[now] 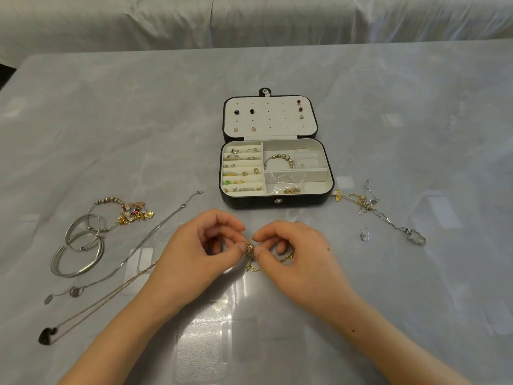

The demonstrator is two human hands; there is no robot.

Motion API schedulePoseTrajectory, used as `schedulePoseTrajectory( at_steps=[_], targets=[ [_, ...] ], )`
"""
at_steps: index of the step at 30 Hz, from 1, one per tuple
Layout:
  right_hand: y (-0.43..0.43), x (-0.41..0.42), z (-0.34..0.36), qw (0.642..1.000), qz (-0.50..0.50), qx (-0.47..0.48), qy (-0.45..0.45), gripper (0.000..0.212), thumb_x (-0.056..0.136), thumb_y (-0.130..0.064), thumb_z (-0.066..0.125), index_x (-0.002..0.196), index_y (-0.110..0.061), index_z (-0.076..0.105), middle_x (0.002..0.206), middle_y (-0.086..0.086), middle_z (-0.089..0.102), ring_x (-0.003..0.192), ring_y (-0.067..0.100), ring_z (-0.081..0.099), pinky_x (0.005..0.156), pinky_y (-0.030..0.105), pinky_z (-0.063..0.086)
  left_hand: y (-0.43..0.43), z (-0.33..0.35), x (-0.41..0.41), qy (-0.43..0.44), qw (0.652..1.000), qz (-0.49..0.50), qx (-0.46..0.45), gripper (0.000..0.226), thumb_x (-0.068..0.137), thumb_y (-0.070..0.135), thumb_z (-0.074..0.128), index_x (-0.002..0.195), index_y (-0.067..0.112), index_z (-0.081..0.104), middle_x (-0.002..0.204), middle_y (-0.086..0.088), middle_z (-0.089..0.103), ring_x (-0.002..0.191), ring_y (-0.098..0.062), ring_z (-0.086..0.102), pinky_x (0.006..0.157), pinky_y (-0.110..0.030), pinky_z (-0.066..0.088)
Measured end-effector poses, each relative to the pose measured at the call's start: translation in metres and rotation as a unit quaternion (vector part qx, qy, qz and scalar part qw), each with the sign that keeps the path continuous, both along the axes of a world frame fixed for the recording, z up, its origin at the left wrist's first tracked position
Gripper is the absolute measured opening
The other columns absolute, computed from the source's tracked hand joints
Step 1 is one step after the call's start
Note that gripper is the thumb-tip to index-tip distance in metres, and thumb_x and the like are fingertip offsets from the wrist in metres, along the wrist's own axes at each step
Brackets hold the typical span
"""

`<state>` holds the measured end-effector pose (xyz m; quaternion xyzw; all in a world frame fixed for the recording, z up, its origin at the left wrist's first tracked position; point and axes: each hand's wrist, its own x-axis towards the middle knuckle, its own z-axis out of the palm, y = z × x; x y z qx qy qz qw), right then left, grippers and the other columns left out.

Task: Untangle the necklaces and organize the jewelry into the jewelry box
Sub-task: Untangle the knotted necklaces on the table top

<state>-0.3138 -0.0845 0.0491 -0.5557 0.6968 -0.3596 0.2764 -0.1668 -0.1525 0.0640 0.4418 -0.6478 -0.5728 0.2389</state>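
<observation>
Necklace tangle (249, 250) | pinched: left hand (205, 245), right hand (291, 245) | chain (287, 258) trails right

My fingertips (238, 246) cover much of the gold knot (250, 249), so I cannot tell how its strands cross. Its chain runs out of sight under my right hand (294, 254), and a thin chain (116, 290) disappears beneath my left hand (200, 245). The bottom edge cuts off both forearms (116, 343). Small pieces in the box (330, 176) are too tiny to identify.

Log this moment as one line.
phase: untangling | left hand: pinches gold necklace | right hand: pinches gold necklace | jewelry box: open
</observation>
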Motion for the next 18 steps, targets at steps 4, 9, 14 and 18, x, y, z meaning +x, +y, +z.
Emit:
schedulePoseTrajectory(
  at_steps=[4, 9, 14, 18],
  targets=[
    [-0.0022, -0.0005, 0.0006, 1.000, 0.021, 0.004, 0.023, 0.014, 0.079, -0.035, 0.060, 0.087, -0.031, 0.071, 0.060, -0.029, 0.053, 0.082, 0.003, 0.048, 0.070, 0.008, 0.035, 0.0000, -0.0008, 0.0002, -0.021, 1.000, 0.004, -0.014, 0.021, 0.075, 0.001, 0.072, 0.078, 0.022, 0.070, 0.073, 0.001, 0.069, 0.067, -0.025, 0.056, 0.070, -0.042, 0.049],
    [-0.0022, -0.0006, -0.0010, 0.999, 0.026, -0.010, 0.036, 0.007, 0.080, -0.027, 0.063, 0.076, -0.028, 0.069, 0.054, -0.026, 0.047, 0.079, -0.005, 0.047, 0.070, 0.008, 0.035, 0.0006, 0.0007, -0.0008, -0.066, 0.996, -0.016, -0.058, 0.023, 0.076, 0.003, 0.070, 0.075, 0.027, 0.072, 0.069, 0.007, 0.067, 0.061, -0.007, 0.056, 0.058, -0.016, 0.046],
    [-0.0040, -0.0015, -0.0069, 0.997, 0.015, -0.037, 0.066, 0.014, 0.074, -0.036, 0.053, 0.070, -0.028, 0.065, 0.057, -0.026, 0.044, 0.075, -0.008, 0.045, 0.069, 0.006, 0.034, 0.0020, 0.0024, -0.0017, -0.117, 0.985, -0.050, -0.119, 0.021, 0.075, 0.007, 0.072, 0.074, 0.028, 0.070, 0.067, 0.012, 0.065, 0.063, -0.005, 0.057, 0.057, -0.011, 0.041],
    [-0.0040, -0.0019, -0.0072, 0.996, 0.025, -0.046, 0.076, 0.015, 0.073, -0.035, 0.053, 0.073, -0.026, 0.065, 0.061, -0.026, 0.043, 0.076, -0.010, 0.044, 0.071, 0.006, 0.035, 0.0014, 0.0048, -0.0039, -0.158, 0.972, -0.074, -0.160, 0.012, 0.074, 0.013, 0.073, 0.074, 0.025, 0.070, 0.064, 0.009, 0.062, 0.070, 0.000, 0.056, 0.059, -0.009, 0.040]
  ],
)
